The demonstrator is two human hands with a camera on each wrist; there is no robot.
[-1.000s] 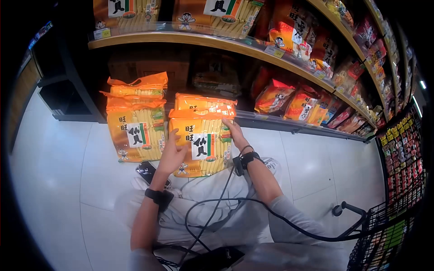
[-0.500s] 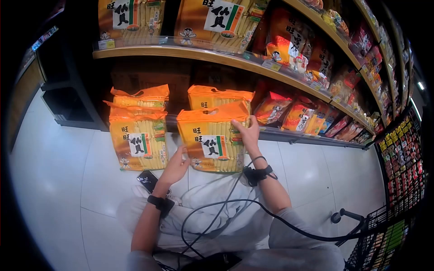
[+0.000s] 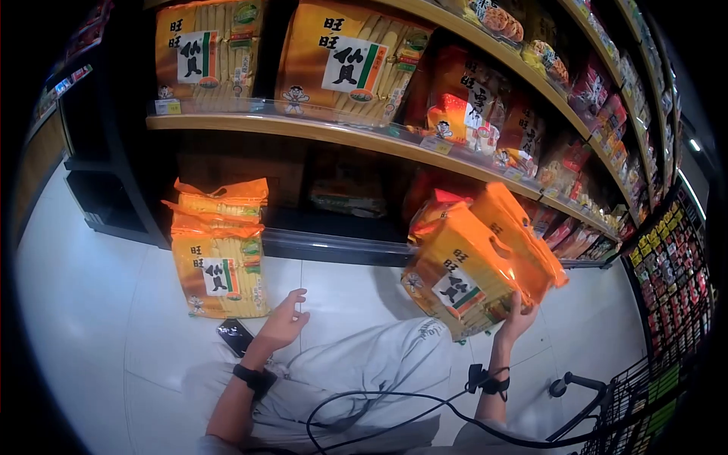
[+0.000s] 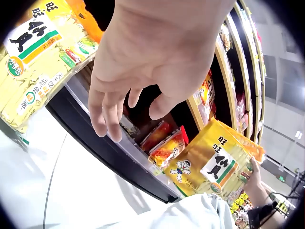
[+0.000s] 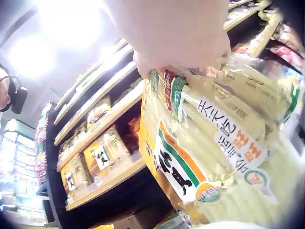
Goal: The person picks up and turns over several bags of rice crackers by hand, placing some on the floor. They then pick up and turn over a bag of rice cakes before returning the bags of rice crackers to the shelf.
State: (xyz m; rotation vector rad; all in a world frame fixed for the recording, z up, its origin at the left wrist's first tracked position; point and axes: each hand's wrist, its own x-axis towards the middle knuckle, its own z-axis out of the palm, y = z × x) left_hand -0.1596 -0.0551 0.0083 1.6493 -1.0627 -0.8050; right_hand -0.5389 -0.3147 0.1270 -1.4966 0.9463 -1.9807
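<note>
My right hand (image 3: 518, 318) grips two orange-and-yellow rice cracker bags by their right side, tilted, off to the right over my knee. The front rice cracker bag (image 3: 466, 265) overlaps the rear rice cracker bag (image 3: 523, 227). In the right wrist view the clear side of a held bag (image 5: 200, 138) shows wrapped sticks beneath the hand. My left hand (image 3: 282, 322) holds nothing; its fingers (image 4: 109, 112) hang loosely bent. Near it, a similar bag (image 3: 216, 277) stands on the floor at the left, with another bag (image 3: 220, 199) behind it.
The bottom shelf (image 3: 334, 246) holds a dark pack (image 3: 345, 193) at the back and red snack bags (image 3: 436, 212). More cracker bags (image 3: 349, 64) stand on the shelf above. A phone (image 3: 233, 335) lies beside my left wrist. A wire cart (image 3: 637, 394) stands at right; a black cable (image 3: 379, 394) crosses my lap.
My right hand has carried the two bags rightward, away from the pair at the left, and tilted them. My left hand has let go of the front bag and stays near my left knee.
</note>
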